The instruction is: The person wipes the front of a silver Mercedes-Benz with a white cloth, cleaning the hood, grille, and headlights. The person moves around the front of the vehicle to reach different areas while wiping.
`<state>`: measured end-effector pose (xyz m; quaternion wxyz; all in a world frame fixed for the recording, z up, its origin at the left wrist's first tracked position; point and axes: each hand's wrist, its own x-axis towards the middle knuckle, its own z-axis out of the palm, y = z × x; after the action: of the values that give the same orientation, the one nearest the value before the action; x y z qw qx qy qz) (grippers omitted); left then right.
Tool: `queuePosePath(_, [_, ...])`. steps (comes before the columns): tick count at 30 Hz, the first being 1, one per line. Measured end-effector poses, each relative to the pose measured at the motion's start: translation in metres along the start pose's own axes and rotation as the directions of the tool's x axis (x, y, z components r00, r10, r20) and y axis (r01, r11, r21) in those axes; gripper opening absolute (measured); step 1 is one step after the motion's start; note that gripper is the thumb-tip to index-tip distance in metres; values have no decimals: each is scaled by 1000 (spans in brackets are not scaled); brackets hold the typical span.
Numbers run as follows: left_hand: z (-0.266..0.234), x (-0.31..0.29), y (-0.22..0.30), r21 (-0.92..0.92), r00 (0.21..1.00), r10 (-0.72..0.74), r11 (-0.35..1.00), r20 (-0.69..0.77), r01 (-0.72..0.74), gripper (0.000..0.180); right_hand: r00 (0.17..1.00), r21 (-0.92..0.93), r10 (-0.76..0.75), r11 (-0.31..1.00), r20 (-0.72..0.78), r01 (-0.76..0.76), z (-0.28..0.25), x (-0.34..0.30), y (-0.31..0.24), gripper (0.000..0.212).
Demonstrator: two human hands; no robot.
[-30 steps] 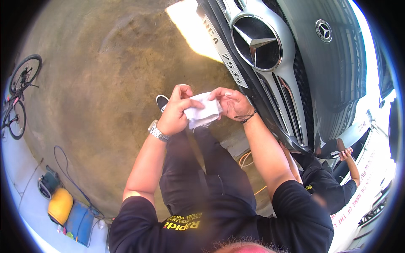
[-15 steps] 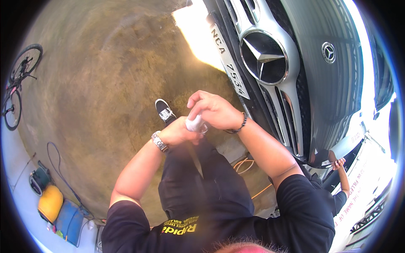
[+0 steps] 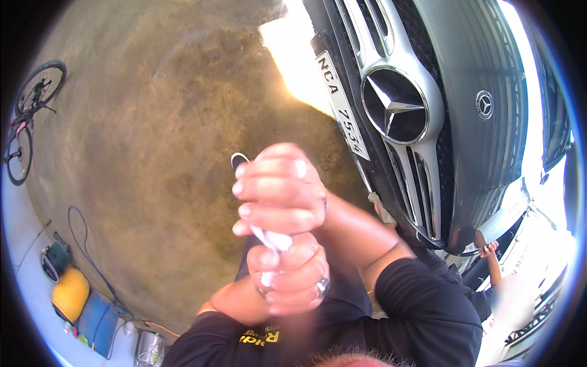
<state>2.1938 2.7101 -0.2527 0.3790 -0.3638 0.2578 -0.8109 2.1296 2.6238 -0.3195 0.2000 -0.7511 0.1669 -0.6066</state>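
Observation:
A crumpled piece of white cloth (image 3: 276,240) shows in the gap between my two fists, in front of my body. My right hand (image 3: 282,189) is the upper one, its fingers curled round the cloth. Just below it, my left hand (image 3: 293,275) is also closed on the cloth, and a bit of white pokes out by its thumb. Most of the cloth is hidden inside the fists. The left forearm is partly covered by the hand and looks blurred.
On my right stands a dark grey car (image 3: 483,147) with a chrome grille (image 3: 422,122). Another person's hand (image 3: 488,249) rests at its far side. A bicycle (image 3: 27,122) leans at the left; a yellow container (image 3: 70,295) and blue container (image 3: 101,321) sit lower left by a hose (image 3: 92,263).
Both hands have risen closer to me. My right hand, loosely curled over the white thing in my left hand before, is now a fist stacked above the left one.

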Motion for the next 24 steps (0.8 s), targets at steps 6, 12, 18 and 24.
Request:
queuePosePath(6, [-32,-75,127,512,341,403,475,-850,715,25,582,-55,-169,936,795,347,-25,-31,67,17])
queuePosePath(12, [-91,-70,235,-172,689,622,-776,-373,607,17,257,-459,406,867,877,197,-6,-92,112,12])
queuePosePath(18, [-76,-56,265,-486,756,560,-792,-339,369,17,31,-801,836,534,547,-269,11,-113,119,17])
queuePosePath(24, [-61,-37,285,-548,848,306,-836,-433,22,14,-130,-726,902,239,412,-645,29,-143,126,26])
